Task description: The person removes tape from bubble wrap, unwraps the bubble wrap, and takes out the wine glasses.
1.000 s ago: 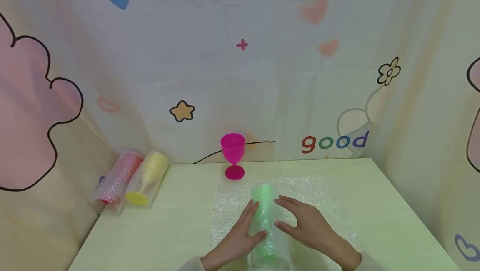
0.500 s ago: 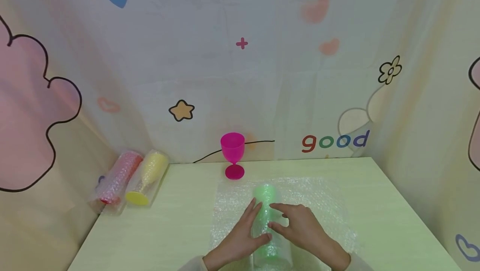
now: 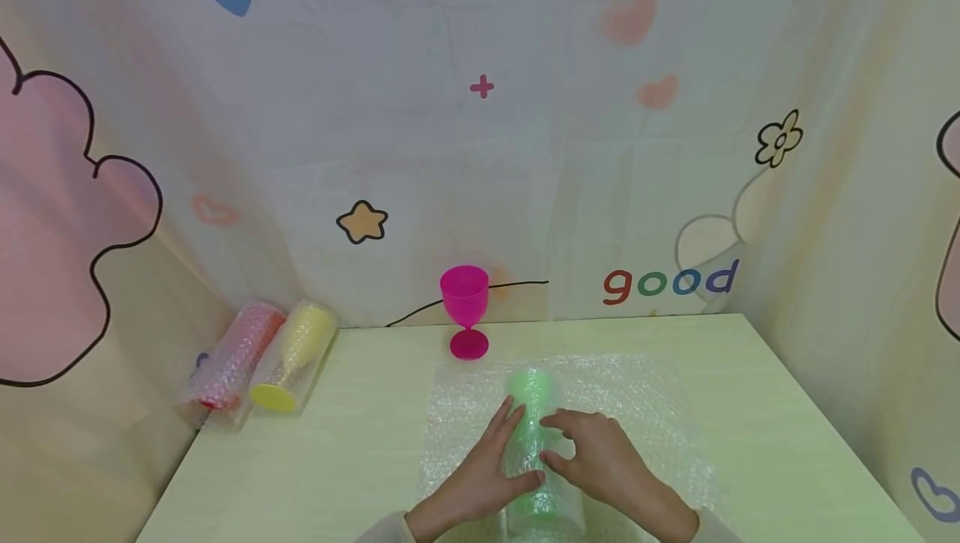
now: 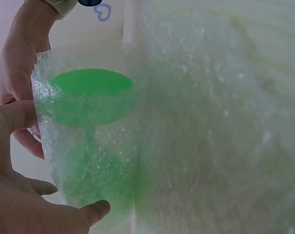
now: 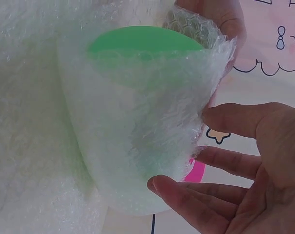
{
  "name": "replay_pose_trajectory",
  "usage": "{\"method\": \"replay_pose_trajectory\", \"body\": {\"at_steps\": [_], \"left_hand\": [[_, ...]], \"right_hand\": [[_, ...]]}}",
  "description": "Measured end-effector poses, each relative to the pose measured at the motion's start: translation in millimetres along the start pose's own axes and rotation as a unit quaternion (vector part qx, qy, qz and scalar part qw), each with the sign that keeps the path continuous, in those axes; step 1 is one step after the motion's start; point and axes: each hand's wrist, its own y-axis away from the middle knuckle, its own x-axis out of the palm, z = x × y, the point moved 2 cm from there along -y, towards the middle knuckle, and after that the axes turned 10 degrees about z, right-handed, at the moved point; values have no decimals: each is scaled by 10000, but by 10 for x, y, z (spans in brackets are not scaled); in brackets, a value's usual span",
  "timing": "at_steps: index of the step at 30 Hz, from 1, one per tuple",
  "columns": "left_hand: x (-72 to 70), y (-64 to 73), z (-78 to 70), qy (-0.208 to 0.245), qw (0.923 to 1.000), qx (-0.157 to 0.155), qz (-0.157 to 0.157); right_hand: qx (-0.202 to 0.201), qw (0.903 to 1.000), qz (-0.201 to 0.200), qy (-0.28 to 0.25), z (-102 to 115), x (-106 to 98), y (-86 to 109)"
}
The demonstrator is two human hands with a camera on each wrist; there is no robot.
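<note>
A green plastic goblet (image 4: 92, 83) lies inside a roll of bubble wrap (image 3: 536, 451) on the table, its round foot showing at the near end. Along the roll's left side rests my left hand (image 3: 480, 468), fingers straight and thumb on top. My right hand (image 3: 603, 460) reaches over from the right, its fingertips and thumb apart on the wrap, as the right wrist view also shows. More of the bubble wrap sheet (image 3: 645, 409) spreads flat under and beside the roll.
A pink goblet (image 3: 467, 297) stands upright at the back edge of the table (image 3: 390, 418). Two wrapped goblets, one red (image 3: 240, 353) and one yellow (image 3: 298, 355), lie at the left. A printed curtain (image 3: 405, 109) hangs behind.
My right hand came in from the right and now touches the roll with bent fingers. The roll looks wider at its near end. My left hand has barely shifted.
</note>
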Motion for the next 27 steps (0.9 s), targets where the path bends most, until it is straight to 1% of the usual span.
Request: {"method": "replay_pose_trajectory", "body": {"at_steps": [4,10,17,24,27], "left_hand": [[2,-6,11,47,10000,54,31],[1,-20,20,-25,10000,66,40],[-10,-19,29,-107,9999,15,120],[0,-23,44,-127,9998,-15,149],[1,-26,57,-149,9998,-22,157]], "right_hand": [[-71,10000,-66,7,1,4,3],[-98,9999,-88,-23,-2,0,0],[-358,9992,-162,85,-13,10,11],[-301,9995,-59,102,-10,12,16],[-279,9996,57,82,-9,17,15]]}}
